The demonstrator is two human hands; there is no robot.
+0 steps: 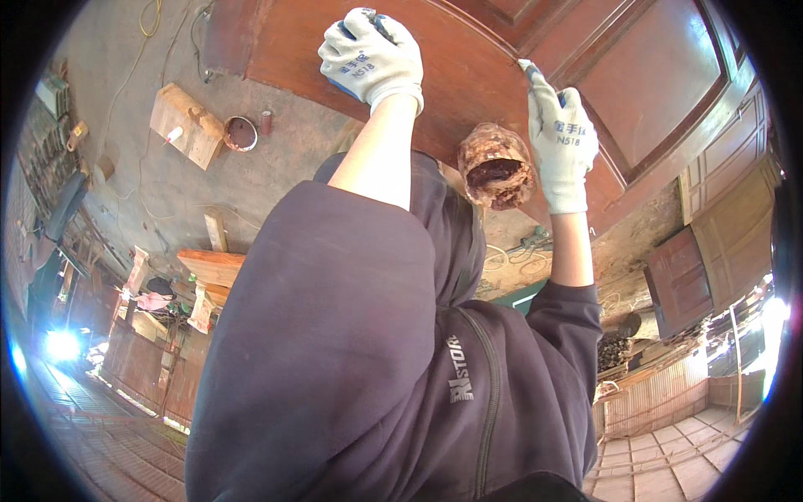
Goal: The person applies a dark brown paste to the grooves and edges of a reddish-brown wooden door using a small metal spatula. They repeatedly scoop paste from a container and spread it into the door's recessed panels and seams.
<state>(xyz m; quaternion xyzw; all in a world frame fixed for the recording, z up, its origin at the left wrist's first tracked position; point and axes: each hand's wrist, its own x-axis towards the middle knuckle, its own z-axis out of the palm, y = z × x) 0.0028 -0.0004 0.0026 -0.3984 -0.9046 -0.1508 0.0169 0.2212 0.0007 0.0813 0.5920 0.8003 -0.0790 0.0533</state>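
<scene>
My left hand point(374, 63), in a white knit glove with blue on its palm side, is closed over the reddish-brown wooden panel point(293, 54). Its fingertips are turned away, so anything inside the grip is hidden. My right hand point(562, 138), gloved alike, lies over the same woodwork with one finger stretched toward a raised moulding point(493, 42). A gap shows between that finger and the others. Just left of my right wrist is a round pot point(481, 151), crusted with brown residue and dark inside, at the panel's near edge.
On the floor at left are a wooden block point(186, 125), an open tin of brown stuff point(241, 134) and a small reddish can point(266, 123). Nearer stands a wooden board on supports point(209, 266). Cords point(506, 259) lie below the panel; more panels point(682, 280) lean at right.
</scene>
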